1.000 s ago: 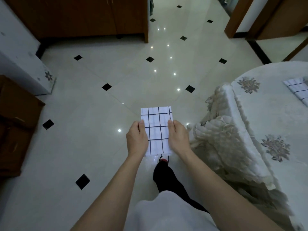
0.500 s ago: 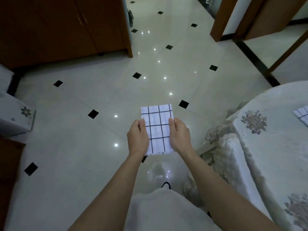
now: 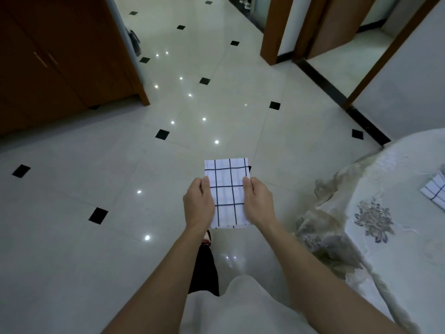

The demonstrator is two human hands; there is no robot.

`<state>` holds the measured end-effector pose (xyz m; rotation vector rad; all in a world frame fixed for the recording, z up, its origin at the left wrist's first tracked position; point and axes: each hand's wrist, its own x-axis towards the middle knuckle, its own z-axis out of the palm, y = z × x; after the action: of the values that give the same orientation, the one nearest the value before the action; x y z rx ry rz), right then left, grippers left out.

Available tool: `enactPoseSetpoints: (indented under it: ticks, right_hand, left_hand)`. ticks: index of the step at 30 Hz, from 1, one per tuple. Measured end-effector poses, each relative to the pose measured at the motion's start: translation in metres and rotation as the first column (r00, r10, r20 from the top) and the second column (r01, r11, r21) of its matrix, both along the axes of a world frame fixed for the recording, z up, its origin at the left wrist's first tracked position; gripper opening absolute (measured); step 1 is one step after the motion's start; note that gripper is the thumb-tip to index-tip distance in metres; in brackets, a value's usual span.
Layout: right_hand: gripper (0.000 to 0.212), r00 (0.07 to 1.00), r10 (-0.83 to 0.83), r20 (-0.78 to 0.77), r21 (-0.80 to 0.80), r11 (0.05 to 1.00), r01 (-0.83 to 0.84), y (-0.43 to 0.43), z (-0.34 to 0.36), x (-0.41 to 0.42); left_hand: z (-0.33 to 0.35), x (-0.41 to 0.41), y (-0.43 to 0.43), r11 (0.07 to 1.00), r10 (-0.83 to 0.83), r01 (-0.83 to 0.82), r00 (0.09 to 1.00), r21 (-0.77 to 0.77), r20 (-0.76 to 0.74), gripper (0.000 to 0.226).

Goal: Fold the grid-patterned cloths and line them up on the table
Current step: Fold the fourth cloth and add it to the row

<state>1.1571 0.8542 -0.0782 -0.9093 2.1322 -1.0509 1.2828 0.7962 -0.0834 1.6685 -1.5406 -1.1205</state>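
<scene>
Folded grid cloth [image 3: 227,192]: white, dark lines, a narrow rectangle, held flat in the air just below the middle of the view, at 6 o'clock from centre. Its long axis runs 12 to 6. It hangs over the floor, well apart from the table.

Left hand [image 3: 198,206]: at the cloth's 9 o'clock edge. Thumb lies on top and the fingers are curled under, out of sight. It pinches the edge.

Right hand [image 3: 258,203]: at the cloth's 3 o'clock edge, with the same grip, thumb on top and fingers beneath. Both bare forearms run in from the 6 o'clock side.

Table [image 3: 409,273]: at 3 to 5 o'clock, draped in a pale tablecloth [image 3: 374,220] with grey flower motifs. The cloth's edge hangs in rumpled folds towards the floor.

Second grid cloth [image 3: 435,192]: lies on the table at 3 o'clock, cut off by the frame edge. Whether it is fully folded cannot be told.

Floor [image 3: 96,261]: glossy pale tiles with small black diamond insets and spots of reflected light.

Wooden cabinet [image 3: 60,63]: dark brown, at 10 o'clock. Door frames [image 3: 274,30]: brown, at 1 o'clock.

At 6 o'clock is a white garment [image 3: 240,309], with a dark trouser leg [image 3: 204,268] beside it.
</scene>
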Motion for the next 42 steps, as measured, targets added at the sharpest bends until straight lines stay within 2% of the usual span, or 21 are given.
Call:
enactPoseSetpoints:
  ticks: [6, 16, 25, 32, 36, 40, 42]
  right_hand:
    - [0.042, 0.990, -0.100, -0.104, 0.023, 0.994, 0.102, -0.100, 0.013, -0.031]
    - [0.042, 0.913, -0.402, -0.067, 0.050, 0.913, 0.405, -0.155, 0.010, -0.089]
    - [0.040, 0.808, -0.590, 0.004, 0.000, 0.808, 0.590, -0.161, -0.007, -0.196]
    - [0.039, 0.718, -0.695, 0.025, -0.054, 0.717, 0.695, -0.150, -0.009, -0.328]
    - [0.039, 0.639, -0.768, 0.043, -0.059, 0.636, 0.769, -0.119, 0.002, -0.399]
    - [0.040, 0.483, -0.870, 0.099, -0.080, 0.477, 0.875, -0.081, 0.002, -0.442]
    - [0.038, 0.432, -0.898, 0.087, -0.061, 0.428, 0.902, -0.063, -0.002, -0.449]
  left_hand:
    - [0.002, -0.037, -0.116, 0.986, -0.169, 0.169, 0.985, -0.010, -0.025, 0.041]
    - [0.010, -0.123, -0.201, 0.895, -0.445, 0.446, 0.895, 0.009, -0.014, 0.040]
    - [0.006, -0.252, -0.222, 0.788, -0.616, 0.616, 0.788, -0.003, -0.001, 0.039]
    - [0.011, -0.404, -0.221, 0.672, -0.739, 0.741, 0.671, -0.007, 0.051, 0.038]
    - [0.022, -0.490, -0.193, 0.590, -0.806, 0.807, 0.590, -0.020, 0.054, 0.038]
    - [0.027, -0.553, -0.157, 0.480, -0.876, 0.877, 0.481, -0.026, 0.046, 0.038]
    - [0.025, -0.572, -0.142, 0.413, -0.909, 0.911, 0.413, -0.025, 0.056, 0.038]
